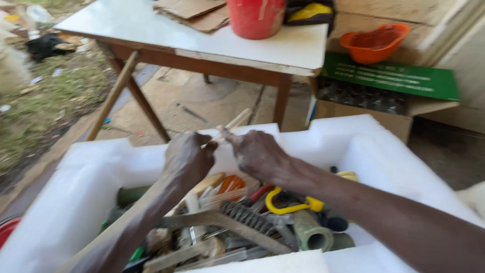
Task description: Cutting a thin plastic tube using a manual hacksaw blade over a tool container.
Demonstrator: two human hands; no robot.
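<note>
Foam-lined box [91, 172] nearest the camera, heaped inside with tools: wire brush [247, 216] in the middle, pipe piece [309, 233] right of it, hook-shaped handle [288, 203] between the two and further back. Above the box's far rim, left hand [188, 156] and right hand [257, 151] side by side, sharing a thin stick [233, 124]. Beyond the box, table [151, 30] with bucket [255, 17] and cardboard [194, 12] on top; right of the table, carton [384, 96] with bowl [375, 44] behind it.

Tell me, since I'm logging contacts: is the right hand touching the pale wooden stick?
Touching. The head view shows the right hand pinching the pale wooden stick at its lower end, no gap visible, above the white foam-lined box.
</note>
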